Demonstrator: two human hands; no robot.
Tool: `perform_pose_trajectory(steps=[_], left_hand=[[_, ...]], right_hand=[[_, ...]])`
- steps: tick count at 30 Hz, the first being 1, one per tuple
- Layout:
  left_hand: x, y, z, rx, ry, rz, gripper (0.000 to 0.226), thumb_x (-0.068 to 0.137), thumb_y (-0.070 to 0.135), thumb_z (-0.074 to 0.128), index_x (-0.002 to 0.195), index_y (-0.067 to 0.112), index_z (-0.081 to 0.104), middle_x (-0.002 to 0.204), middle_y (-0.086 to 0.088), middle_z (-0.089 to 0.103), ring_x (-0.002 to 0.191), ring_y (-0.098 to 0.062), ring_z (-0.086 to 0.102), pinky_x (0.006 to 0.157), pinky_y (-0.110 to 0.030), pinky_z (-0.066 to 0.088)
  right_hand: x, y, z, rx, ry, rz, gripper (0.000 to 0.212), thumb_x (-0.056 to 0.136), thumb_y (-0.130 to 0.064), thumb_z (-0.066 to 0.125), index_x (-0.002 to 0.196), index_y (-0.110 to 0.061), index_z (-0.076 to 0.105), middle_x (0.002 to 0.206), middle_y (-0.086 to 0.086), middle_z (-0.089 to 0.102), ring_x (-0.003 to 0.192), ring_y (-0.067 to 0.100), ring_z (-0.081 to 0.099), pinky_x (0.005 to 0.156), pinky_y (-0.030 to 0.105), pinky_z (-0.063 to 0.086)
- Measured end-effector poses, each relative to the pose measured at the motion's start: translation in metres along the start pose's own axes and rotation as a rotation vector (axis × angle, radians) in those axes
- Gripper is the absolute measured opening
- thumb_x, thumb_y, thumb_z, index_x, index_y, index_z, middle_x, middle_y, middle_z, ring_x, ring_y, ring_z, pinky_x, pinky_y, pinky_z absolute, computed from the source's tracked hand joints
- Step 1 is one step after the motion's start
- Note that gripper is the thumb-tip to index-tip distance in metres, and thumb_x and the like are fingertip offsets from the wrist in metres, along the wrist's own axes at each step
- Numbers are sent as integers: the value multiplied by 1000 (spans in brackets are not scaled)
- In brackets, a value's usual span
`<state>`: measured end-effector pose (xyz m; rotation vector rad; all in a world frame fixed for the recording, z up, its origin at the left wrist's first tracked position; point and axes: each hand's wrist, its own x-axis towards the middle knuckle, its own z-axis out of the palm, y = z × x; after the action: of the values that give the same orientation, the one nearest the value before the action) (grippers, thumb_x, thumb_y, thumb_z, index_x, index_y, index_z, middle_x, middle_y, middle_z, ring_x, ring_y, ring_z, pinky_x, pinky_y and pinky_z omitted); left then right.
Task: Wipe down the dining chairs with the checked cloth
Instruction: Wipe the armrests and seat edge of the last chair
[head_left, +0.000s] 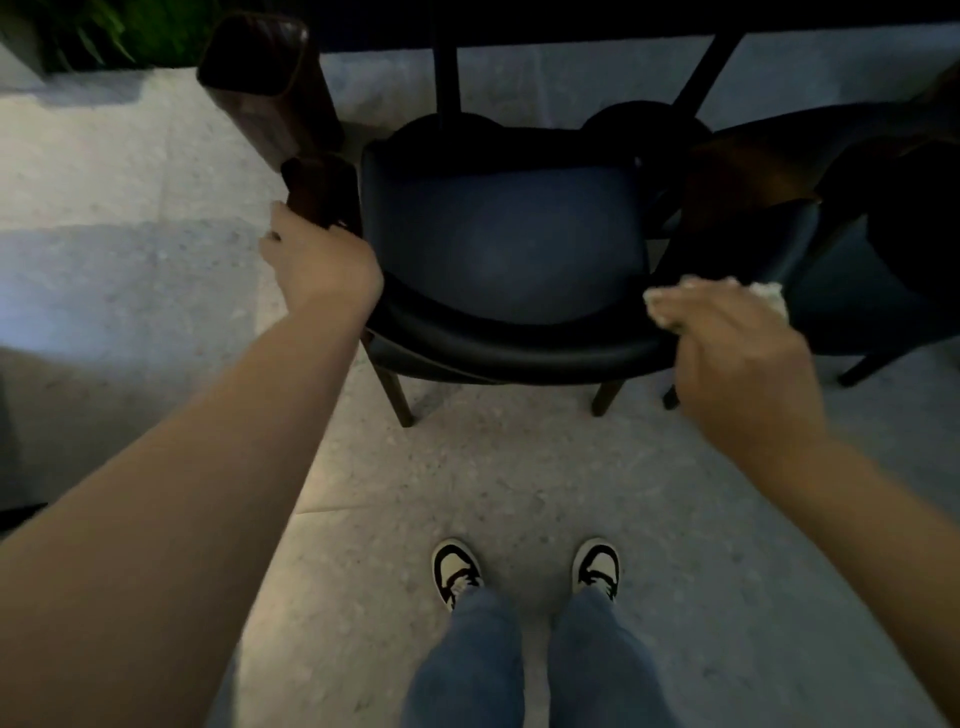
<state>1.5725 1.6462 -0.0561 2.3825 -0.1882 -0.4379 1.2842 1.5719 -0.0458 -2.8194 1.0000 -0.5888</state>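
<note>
While the left hand (317, 260) grips the dark chair (498, 249) at centre frame by its wooden arm, the right hand (737, 353) presses the bunched cloth (763, 291) onto its backrest's right end. Wiping looks midway; a crowding second chair (841, 291) at right remains, both tucked against the counter (571, 21).

Cloth (763, 293) mostly under right hand (748, 364); check pattern indiscernible

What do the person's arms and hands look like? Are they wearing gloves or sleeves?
No gloves and no sleeves in view. Both forearms are bare up to the picture's edge. The left hand and right hand are bare too, with no watch, ring or bracelet that shows in the dim light.
</note>
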Motion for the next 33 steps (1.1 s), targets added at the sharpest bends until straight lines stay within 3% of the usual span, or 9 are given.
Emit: perform_pose_trajectory(steps=[3, 8, 15, 17, 21, 25, 28, 31, 33], left_hand=[[-48, 2, 15, -180, 56, -76, 68, 99, 16, 42, 156, 26, 5, 159, -5, 15, 135, -29, 40, 111, -38, 34], [-74, 9, 25, -349, 179, -198, 66, 100, 15, 40, 156, 31, 8, 156, -3, 24, 134, -25, 42, 108, -34, 34], [-75, 12, 27, -179, 198, -180, 64, 101, 19, 41, 156, 30, 9, 157, -3, 24, 135, -25, 41, 108, -34, 35], [-77, 14, 26, -169, 198, -188, 64, 101, 18, 41, 156, 29, 9, 157, -3, 23, 137, -25, 39, 109, -34, 33], [-79, 18, 24, -134, 203, -202, 64, 101, 20, 41, 156, 30, 9, 156, -5, 25, 135, -28, 41, 108, -38, 35], [-77, 17, 24, -116, 208, -199, 65, 100, 21, 42, 155, 31, 9, 155, -6, 27, 133, -32, 42, 106, -43, 37], [-74, 16, 26, -97, 215, -196, 65, 100, 21, 42, 155, 31, 10, 154, -6, 28, 133, -32, 42, 106, -44, 37], [-72, 14, 27, -97, 224, -196, 65, 99, 20, 42, 155, 30, 10, 154, -6, 27, 134, -33, 41, 107, -44, 37], [-70, 14, 28, -97, 226, -180, 65, 99, 18, 43, 155, 30, 11, 154, -6, 28, 135, -32, 40, 107, -44, 37]], right_hand=[[30, -18, 3, 152, 33, 197, 33, 84, -3, 42, 99, 1, 71, 97, 18, 70, 89, 33, 67, 85, 42, 53], [37, -107, 40, 343, -63, -91, 29, 79, -1, 44, 92, 1, 70, 86, 17, 67, 79, 35, 64, 73, 40, 53], [35, 35, 8, 58, -238, -249, 10, 76, -7, 58, 74, -7, 68, 73, 13, 63, 64, 34, 61, 54, 36, 52], [49, 76, -10, -42, -355, -142, 24, 81, -10, 48, 81, -2, 71, 82, 17, 65, 69, 36, 64, 57, 39, 52], [101, 121, -16, -50, -484, 18, 27, 89, 0, 51, 110, -2, 68, 115, 23, 61, 97, 40, 60, 83, 47, 50], [138, 131, 3, -56, -743, 109, 44, 91, -25, 54, 133, -13, 50, 129, 18, 54, 110, 35, 54, 89, 37, 48], [147, 137, 17, -150, -928, 110, 56, 80, -34, 66, 132, -20, 49, 127, 14, 56, 110, 33, 55, 89, 35, 50], [165, 133, 23, -68, -757, 72, 45, 78, -15, 62, 122, -20, 56, 121, 15, 60, 105, 35, 58, 86, 40, 52], [180, 134, 29, -78, -440, -200, 40, 80, -5, 52, 120, -10, 57, 120, 18, 60, 110, 38, 57, 88, 44, 49]])
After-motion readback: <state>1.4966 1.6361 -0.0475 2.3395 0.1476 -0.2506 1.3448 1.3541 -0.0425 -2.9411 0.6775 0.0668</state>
